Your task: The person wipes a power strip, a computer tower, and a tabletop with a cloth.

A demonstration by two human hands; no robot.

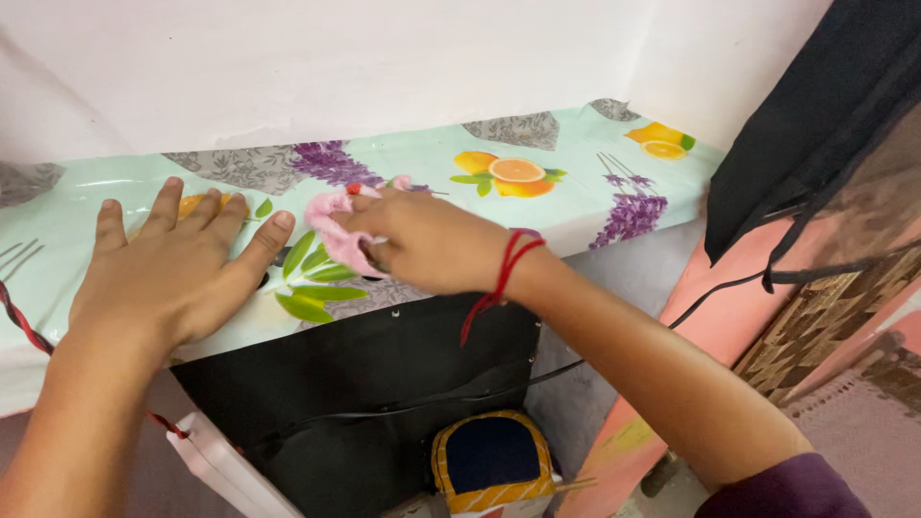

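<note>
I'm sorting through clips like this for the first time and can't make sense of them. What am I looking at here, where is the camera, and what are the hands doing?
There is no machine: the single picture comes from a camera worn on a person's head, looking down at their own bare hands. The left hand lies flat, fingers spread, on a glossy table cover printed with oranges, lavender and leaves. The right hand, with a red thread round its wrist, pinches a pink cloth against that cover. Below hang a black sheet and a yellow-edged blue cushion.
</note>
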